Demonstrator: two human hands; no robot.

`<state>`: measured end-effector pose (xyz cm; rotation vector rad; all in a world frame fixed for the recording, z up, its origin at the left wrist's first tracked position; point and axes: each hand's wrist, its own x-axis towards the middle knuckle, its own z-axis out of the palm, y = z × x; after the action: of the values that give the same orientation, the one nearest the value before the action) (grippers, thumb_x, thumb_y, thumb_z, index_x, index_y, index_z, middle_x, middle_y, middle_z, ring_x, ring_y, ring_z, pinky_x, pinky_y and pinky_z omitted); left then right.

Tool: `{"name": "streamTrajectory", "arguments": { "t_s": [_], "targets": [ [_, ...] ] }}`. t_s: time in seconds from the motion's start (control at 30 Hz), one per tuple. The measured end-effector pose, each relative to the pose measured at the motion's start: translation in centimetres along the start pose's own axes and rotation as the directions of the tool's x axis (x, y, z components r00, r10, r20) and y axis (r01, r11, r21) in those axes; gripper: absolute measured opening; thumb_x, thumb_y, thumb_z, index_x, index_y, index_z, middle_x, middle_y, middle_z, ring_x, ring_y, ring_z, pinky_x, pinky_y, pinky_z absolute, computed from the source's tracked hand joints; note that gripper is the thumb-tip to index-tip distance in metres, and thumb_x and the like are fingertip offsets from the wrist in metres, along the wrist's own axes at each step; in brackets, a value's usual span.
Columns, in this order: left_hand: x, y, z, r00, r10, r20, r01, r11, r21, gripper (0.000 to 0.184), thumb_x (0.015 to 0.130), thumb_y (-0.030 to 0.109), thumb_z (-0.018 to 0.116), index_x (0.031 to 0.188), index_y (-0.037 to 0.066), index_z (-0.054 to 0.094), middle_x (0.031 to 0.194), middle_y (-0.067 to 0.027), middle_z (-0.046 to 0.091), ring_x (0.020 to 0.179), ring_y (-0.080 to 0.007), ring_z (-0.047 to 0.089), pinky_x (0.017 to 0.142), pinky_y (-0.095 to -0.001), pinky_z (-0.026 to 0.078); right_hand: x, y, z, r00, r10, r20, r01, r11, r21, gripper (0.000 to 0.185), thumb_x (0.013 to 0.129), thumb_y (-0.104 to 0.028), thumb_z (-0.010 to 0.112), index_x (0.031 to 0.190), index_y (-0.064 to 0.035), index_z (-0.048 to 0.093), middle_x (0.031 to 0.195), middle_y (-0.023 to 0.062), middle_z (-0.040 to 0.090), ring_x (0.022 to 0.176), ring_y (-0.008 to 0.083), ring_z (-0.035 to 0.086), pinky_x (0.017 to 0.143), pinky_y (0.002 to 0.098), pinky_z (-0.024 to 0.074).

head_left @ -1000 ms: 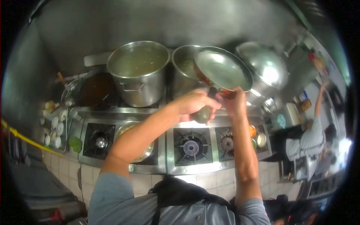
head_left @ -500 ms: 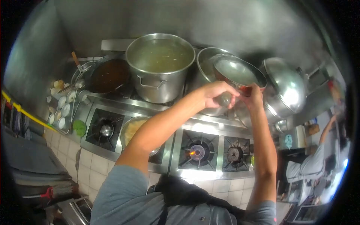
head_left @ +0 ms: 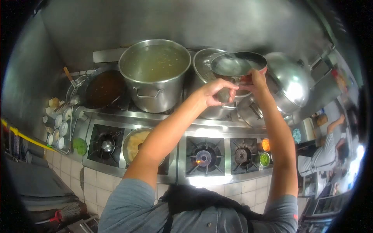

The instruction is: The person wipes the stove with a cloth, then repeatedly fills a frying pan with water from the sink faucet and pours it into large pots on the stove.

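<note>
A round pan (head_left: 237,66) with a red outer side is held up over the back row of pots. My left hand (head_left: 220,93) is wrapped round its handle, whose rounded end shows at the fist. My right hand (head_left: 254,82) grips the pan's near right side, thumb at the rim. Behind and under the pan stands a steel pot (head_left: 202,64). Left of it is a tall steel stockpot (head_left: 151,91) of cloudy yellowish liquid. On the right a domed steel lid (head_left: 289,83) covers another pot. A small flame burns on the middle burner (head_left: 203,158).
Back left, a dark wok (head_left: 104,89) holds brown liquid. A pan of pale food (head_left: 136,144) sits below my left forearm. Seasoning containers (head_left: 58,132) stand at far left. Small bowls hold orange (head_left: 265,145) and green pieces (head_left: 264,159). Another person (head_left: 320,155) is at far right.
The pan has tilted from facing me to a flatter angle, held in both hands. A flame now shows on the middle burner. The view has shifted.
</note>
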<state>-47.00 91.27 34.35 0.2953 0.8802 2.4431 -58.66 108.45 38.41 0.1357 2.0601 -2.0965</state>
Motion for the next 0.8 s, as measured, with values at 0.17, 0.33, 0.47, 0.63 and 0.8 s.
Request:
{"name": "streamTrajectory", "arguments": {
  "t_s": [0.17, 0.33, 0.47, 0.63, 0.8],
  "targets": [
    [1.0, 0.1, 0.2, 1.000, 0.030, -0.007, -0.030, 0.999, -0.023, 0.018, 0.089, 0.007, 0.056, 0.071, 0.006, 0.053, 0.063, 0.0004, 0.051, 0.055, -0.0080, 0.049, 0.053, -0.0237, 0.042, 1.6, -2.3, 0.6, 0.997, -0.082, -0.016, 0.078, 0.982, -0.174, 0.034, 0.077, -0.015, 0.057, 0.098, 0.0122, 0.054, 0.091, 0.0228, 0.061, 0.075, 0.0376, 0.066, 0.058, 0.0517, 0.0598],
    [1.8, 0.3, 0.7, 0.999, 0.029, 0.022, -0.027, 0.997, -0.070, 0.017, 0.090, 0.007, 0.055, 0.073, 0.007, 0.050, 0.062, 0.0011, 0.050, 0.056, -0.0084, 0.049, 0.055, -0.0252, 0.044, 0.8, -5.2, 2.0, 0.978, -0.209, 0.025, 0.197, 0.869, -0.453, 0.041, 0.075, -0.021, 0.056, 0.099, 0.0116, 0.057, 0.099, 0.0228, 0.059, 0.077, 0.0340, 0.067, 0.058, 0.0426, 0.0606],
    [2.5, 0.1, 1.2, 0.996, 0.059, 0.062, -0.053, 0.994, -0.094, 0.017, 0.091, 0.008, 0.054, 0.074, 0.008, 0.049, 0.062, 0.0021, 0.048, 0.056, -0.0082, 0.047, 0.058, -0.0266, 0.044, -0.4, -8.7, 3.7, 0.974, -0.210, 0.080, 0.198, 0.635, -0.746, 0.045, 0.075, -0.026, 0.054, 0.101, 0.0090, 0.061, 0.104, 0.0218, 0.060, 0.074, 0.0307, 0.069, 0.054, 0.0360, 0.0583],
    [4.1, -0.7, 1.9, 0.997, 0.062, 0.039, -0.048, 0.958, -0.284, 0.028, 0.092, 0.012, 0.054, 0.066, 0.015, 0.044, 0.058, 0.0053, 0.041, 0.052, -0.0059, 0.041, 0.056, -0.0256, 0.041, 0.6, -9.3, 7.3, 0.740, -0.630, 0.237, 0.319, 0.019, -0.947, 0.048, 0.073, -0.036, 0.062, 0.103, 0.0012, 0.063, 0.106, 0.0195, 0.063, 0.089, 0.0335, 0.067, 0.078, 0.0406, 0.0543],
    [4.6, -2.3, 1.2, 0.953, 0.194, 0.233, -0.062, 0.876, -0.478, 0.031, 0.095, 0.013, 0.051, 0.065, 0.018, 0.042, 0.053, 0.0094, 0.036, 0.043, -0.0019, 0.036, 0.048, -0.0219, 0.034, -4.4, -8.4, 8.9, 0.623, -0.678, 0.391, 0.443, -0.106, -0.890, 0.049, 0.076, -0.035, 0.064, 0.110, -0.0013, 0.052, 0.088, 0.0218, 0.067, 0.082, 0.0421, 0.064, 0.076, 0.0479, 0.0522]
  ]
}}
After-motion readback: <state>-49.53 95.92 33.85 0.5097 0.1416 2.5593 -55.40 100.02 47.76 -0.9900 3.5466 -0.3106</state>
